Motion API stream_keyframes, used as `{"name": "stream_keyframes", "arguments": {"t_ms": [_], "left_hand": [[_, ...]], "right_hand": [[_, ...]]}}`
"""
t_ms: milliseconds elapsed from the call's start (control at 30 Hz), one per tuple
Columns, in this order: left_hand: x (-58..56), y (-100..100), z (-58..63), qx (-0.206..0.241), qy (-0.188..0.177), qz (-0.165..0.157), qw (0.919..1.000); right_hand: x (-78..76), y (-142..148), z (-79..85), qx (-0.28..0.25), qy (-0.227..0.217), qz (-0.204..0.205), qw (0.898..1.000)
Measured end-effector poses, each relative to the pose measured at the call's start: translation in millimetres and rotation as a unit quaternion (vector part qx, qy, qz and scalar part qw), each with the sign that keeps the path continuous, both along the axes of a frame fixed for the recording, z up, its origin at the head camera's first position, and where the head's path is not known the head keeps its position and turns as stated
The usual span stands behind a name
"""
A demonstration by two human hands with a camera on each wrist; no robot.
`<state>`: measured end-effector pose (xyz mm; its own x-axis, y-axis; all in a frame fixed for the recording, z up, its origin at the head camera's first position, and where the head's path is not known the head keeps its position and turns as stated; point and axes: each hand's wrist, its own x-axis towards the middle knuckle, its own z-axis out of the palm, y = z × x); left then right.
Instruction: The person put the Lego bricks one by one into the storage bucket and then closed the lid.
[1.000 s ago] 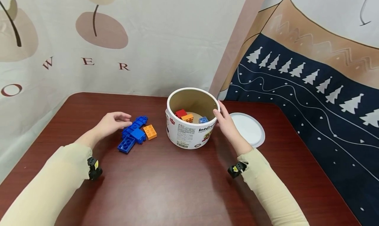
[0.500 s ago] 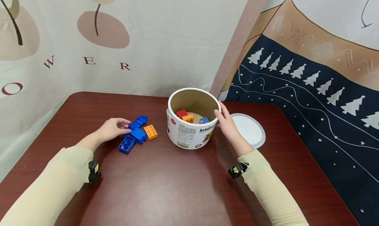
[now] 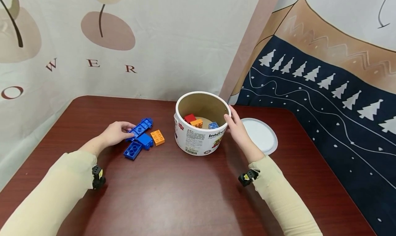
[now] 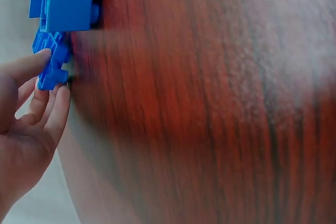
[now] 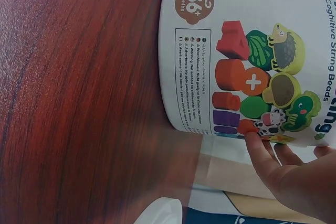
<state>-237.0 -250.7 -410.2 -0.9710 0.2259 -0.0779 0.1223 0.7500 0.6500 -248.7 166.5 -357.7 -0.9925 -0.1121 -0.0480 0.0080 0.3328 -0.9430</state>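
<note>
My left hand (image 3: 113, 133) pinches the near end of a long blue toy building brick (image 3: 141, 126) between thumb and fingers; the left wrist view shows the thumb on one side of this blue brick (image 4: 52, 72) and fingertips on the other. Right beside it lie a blue block (image 3: 144, 141) and a blue studded brick (image 3: 133, 150). An orange brick (image 3: 157, 137) sits just to their right. My right hand (image 3: 237, 133) holds the white bucket (image 3: 198, 141) at its right rim, thumb near the lip. Several fingers of that hand (image 5: 294, 177) lie against the printed wall.
Inside the bucket are a red brick (image 3: 189, 118), an orange brick (image 3: 196, 123) and a blue brick (image 3: 213, 125). A round white lid (image 3: 260, 136) lies right of the bucket on the brown table (image 3: 173, 194). Fabric hangings (image 3: 185, 43) stand behind the table.
My left hand has come down onto the long blue brick and taken hold of it. The brick has shifted slightly up and left, away from the other blue ones. The right hand stays on the bucket.
</note>
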Motion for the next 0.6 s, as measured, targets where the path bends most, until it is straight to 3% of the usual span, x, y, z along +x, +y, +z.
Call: {"name": "stream_keyframes", "arguments": {"t_ms": [267,600], "left_hand": [[-2.5,-0.5,7.7,0.028,-0.012,0.026,0.9992],[-6.0,1.0,37.0,0.074,-0.017,0.065,0.9950]], "right_hand": [[-1.2,-0.7,0.5,-0.004,-0.002,0.000,1.000],[-0.1,-0.9,2.3,0.008,0.001,0.000,1.000]]}}
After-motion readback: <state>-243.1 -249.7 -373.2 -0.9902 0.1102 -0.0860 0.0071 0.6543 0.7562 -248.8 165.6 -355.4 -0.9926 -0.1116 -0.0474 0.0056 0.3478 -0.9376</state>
